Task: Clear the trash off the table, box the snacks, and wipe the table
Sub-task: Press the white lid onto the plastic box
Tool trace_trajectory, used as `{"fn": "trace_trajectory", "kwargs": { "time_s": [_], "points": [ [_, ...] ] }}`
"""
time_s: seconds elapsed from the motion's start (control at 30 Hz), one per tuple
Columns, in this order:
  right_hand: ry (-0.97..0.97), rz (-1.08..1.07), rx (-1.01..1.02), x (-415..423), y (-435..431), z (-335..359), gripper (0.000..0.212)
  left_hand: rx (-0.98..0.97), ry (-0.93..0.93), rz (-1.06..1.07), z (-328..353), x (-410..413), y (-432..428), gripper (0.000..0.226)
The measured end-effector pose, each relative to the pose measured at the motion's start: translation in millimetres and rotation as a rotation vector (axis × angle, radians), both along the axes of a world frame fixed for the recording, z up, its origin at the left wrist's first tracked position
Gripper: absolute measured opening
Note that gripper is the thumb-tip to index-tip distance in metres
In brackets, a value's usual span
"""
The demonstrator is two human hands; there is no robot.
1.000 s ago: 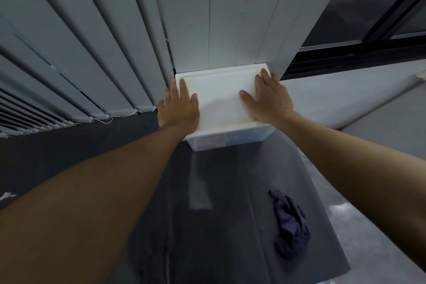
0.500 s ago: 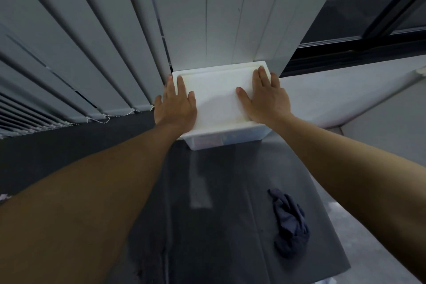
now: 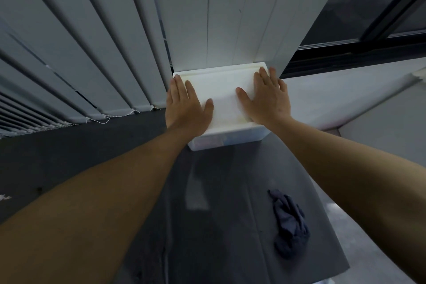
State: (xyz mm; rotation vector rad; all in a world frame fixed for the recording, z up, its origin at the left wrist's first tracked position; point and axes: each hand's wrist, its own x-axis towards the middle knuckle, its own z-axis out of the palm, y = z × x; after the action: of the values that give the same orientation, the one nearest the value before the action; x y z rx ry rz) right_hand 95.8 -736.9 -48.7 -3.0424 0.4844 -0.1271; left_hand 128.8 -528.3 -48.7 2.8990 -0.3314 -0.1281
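Resting flat on the white lid [image 3: 224, 90] of the storage box [image 3: 230, 140], both hands were palm-down in the head view.

Left hand [image 3: 186, 108]: at the lid's 9 o'clock side, fingers straight and together, pointing toward 12 o'clock, thumb spread toward 3 o'clock across the lid top. Grip: fully extended, nothing enclosed, only touching the lid.

Right hand [image 3: 268, 99]: at the lid's 3 o'clock side, fingers straight, tips near the far right corner, thumb angled toward 10 o'clock. Grip: likewise flat, curled round nothing.

Lid sat on the box. The translucent body showed below the lid's near edge; its contents were blurred and could not be identified. Box stood at the 12 o'clock end of the dark grey surface [image 3: 230, 203], close against the foot of the vertical blinds [image 3: 103, 53].

Crumpled dark blue cloth [image 3: 290, 230] lay on the surface at about 5 o'clock from the box, well apart from both hands, near the surface's right edge.

Dark window frame [image 3: 368, 46] at 2 o'clock. Pale floor [image 3: 366, 265] beyond the surface's right edge.
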Motion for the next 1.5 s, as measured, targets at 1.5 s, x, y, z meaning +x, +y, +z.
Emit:
{"fn": "trace_trajectory", "kwargs": {
  "time_s": [1.5],
  "points": [
    [0.178,0.161,-0.053,-1.4,7.3,4.8,0.09,0.079,-0.071,-0.107,-3.7,10.3,1.6,0.079]
  ]
}}
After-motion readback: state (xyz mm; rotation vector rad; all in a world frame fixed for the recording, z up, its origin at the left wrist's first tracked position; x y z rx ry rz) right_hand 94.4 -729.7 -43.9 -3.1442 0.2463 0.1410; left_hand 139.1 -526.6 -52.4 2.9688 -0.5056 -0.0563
